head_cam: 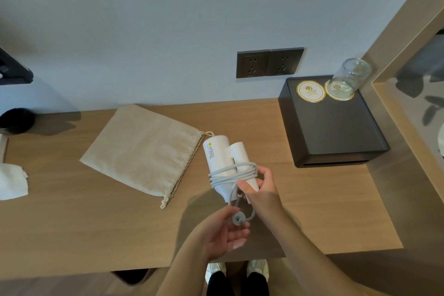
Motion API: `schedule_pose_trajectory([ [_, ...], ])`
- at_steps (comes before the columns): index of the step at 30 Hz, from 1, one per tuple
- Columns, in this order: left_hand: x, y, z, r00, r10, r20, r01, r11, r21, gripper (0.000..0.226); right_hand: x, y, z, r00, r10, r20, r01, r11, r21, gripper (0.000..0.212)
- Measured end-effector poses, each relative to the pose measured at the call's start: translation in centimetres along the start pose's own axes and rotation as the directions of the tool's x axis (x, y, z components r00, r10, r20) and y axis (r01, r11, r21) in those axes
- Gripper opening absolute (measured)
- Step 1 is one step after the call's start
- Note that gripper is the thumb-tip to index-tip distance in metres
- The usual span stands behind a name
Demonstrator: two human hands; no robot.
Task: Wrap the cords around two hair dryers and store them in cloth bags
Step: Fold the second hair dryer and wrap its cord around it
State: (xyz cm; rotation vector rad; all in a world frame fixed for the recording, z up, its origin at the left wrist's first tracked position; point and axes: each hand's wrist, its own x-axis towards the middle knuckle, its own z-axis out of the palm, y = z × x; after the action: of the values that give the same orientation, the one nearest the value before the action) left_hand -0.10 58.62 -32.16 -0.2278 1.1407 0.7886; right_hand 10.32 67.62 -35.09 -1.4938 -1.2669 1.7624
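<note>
Hair dryer (217, 154): white, folded so handle and barrel lie side by side, held up over the desk (72, 230) at centre frame, nose toward the wall. We see only 1 dryer; the 2nd is not in view.

Cord (230, 172): grey, about 4 turns bound round both folded parts at mid-body. We judge the turns cross both parts to keep the fold closed and the bundle slim enough for a bag.

Right hand (260, 190): grasps the dryer's lower end, thumb (245, 186) laid across the front just below the turns, fingers curled behind. This probably pins the wraps so they cannot slacken.

Left hand (223, 233): lower centre, palm up, thumb and fingers pinching the plug (238, 219). A short loop of cord runs from it back to the dryer. We read this as the last slack, to be wound or tucked.

Cloth bag (141, 151): beige, flat on the desk just left of the dryer, drawstring mouth (189, 166) facing it, so close at hand for loading. We see 1 bag.

Further out: black tray (336, 132) at right with 2 round coasters (310, 91), an upturned glass (350, 77) on 1 of them; 2 wall sockets (269, 62) above; white tissue (12, 182) at far left.
</note>
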Motion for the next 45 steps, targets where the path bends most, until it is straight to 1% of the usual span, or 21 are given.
schedule_pose_trajectory([
  [3,-0.4,0.1,-0.4,0.999,0.039,0.001,-0.039,0.996,0.086,0.014,0.1,0.1,-0.1,1.000,-0.010,0.002,0.010,1.000,-0.017,0.050],
  [8,-1.6,0.6,-1.0,0.995,0.092,-0.044,-0.076,0.954,0.290,0.026,0.4,0.4,0.1,1.000,-0.028,-0.006,0.028,0.999,-0.030,0.048],
  [11,-2.1,0.7,-0.9,0.975,0.200,-0.097,-0.156,0.926,0.344,0.018,0.6,0.4,0.1,1.000,-0.023,0.001,0.023,0.998,-0.061,0.046],
  [13,-2.2,0.7,-0.9,0.939,0.320,-0.127,-0.253,0.891,0.377,0.011,0.8,0.2,0.2,1.000,-0.012,0.013,0.012,0.999,-0.048,0.046],
  [16,-2.3,0.7,-0.9,0.849,0.496,-0.183,-0.368,0.803,0.470,0.008,0.9,-0.3,0.1,0.999,-0.020,0.041,0.022,0.998,-0.050,0.045],
  [18,-2.5,1.1,-0.7,0.783,0.590,-0.197,-0.414,0.730,0.544,0.007,1.1,-0.7,0.2,0.998,-0.036,0.060,0.044,0.990,-0.135,0.043],
  [21,-3.0,1.5,-0.6,0.726,0.668,-0.164,-0.474,0.659,0.584,0.004,1.2,-0.8,0.4,0.996,-0.036,0.083,0.058,0.958,-0.281,0.042],
  [23,-3.3,1.6,-0.6,0.713,0.685,-0.147,-0.494,0.640,0.588,0.007,1.2,-0.9,0.5,0.996,-0.052,0.067,0.074,0.918,-0.390,0.045],
  [24,-3.3,1.6,-0.7,0.712,0.688,-0.140,-0.501,0.637,0.587,0.009,1.2,-1.2,0.5,0.997,-0.062,0.056,0.081,0.880,-0.468,0.046],
  [25,-3.3,1.6,-0.7,0.710,0.691,-0.138,-0.506,0.637,0.582,0.011,1.2,-1.6,0.4,0.996,-0.069,0.049,0.084,0.817,-0.570,0.047],
  [27,-3.4,1.7,-0.9,0.696,0.701,-0.156,-0.519,0.641,0.565,0.013,1.1,-2.3,0.1,0.996,-0.073,0.045,0.081,0.634,-0.769,0.052],
  [28,-3.4,1.8,-0.9,0.688,0.708,-0.160,-0.528,0.639,0.559,0.014,1.0,-2.5,-0.1,0.996,-0.075,0.041,0.077,0.577,-0.813,0.054],
  [29,-3.5,1.9,-0.9,0.683,0.714,-0.153,-0.538,0.635,0.554,0.016,1.0,-2.4,-0.2,0.996,-0.074,0.038,0.074,0.563,-0.823,0.056],
  [31,-3.6,2.3,-0.8,0.678,0.723,-0.134,-0.558,0.624,0.547,0.019,1.0,-1.8,-0.4,0.997,-0.074,0.037,0.075,0.611,-0.788,0.053],
  [33,-3.7,2.5,-0.7,0.670,0.730,-0.136,-0.573,0.625,0.531,0.022,1.1,-1.2,-0.6,0.997,-0.073,0.030,0.073,0.713,-0.698,0.052],
  [35,-3.7,2.6,-0.8,0.657,0.739,-0.145,-0.591,0.626,0.508,0.025,1.4,-0.8,-0.7,0.997,-0.071,-0.002,0.055,0.801,-0.596,0.056],
  [37,-3.6,2.6,-0.9,0.636,0.758,-0.140,-0.615,0.609,0.500,0.024,1.7,-0.5,-0.6,0.997,-0.068,-0.044,0.035,0.851,-0.524,0.063],
  [39,-3.3,2.5,-0.8,0.608,0.782,-0.138,-0.637,0.583,0.504,0.021,2.0,-0.2,-0.3,0.995,-0.058,-0.081,0.014,0.885,-0.465,0.064],
  [41,-2.9,2.2,-0.6,0.561,0.820,-0.114,-0.654,0.523,0.546,0.020,2.4,0.1,0.2,0.991,-0.039,-0.127,-0.014,0.919,-0.393,0.066],
  [43,-2.3,1.5,-0.6,0.523,0.850,-0.067,-0.652,0.449,0.611,0.024,2.9,0.2,0.7,0.985,-0.011,-0.172,-0.043,0.950,-0.308,0.065],
  [45,-1.6,0.6,-1.1,0.525,0.851,0.006,-0.624,0.380,0.683,0.027,3.5,0.3,1.1,0.977,0.023,-0.212,-0.068,0.976,-0.207,0.061],
])
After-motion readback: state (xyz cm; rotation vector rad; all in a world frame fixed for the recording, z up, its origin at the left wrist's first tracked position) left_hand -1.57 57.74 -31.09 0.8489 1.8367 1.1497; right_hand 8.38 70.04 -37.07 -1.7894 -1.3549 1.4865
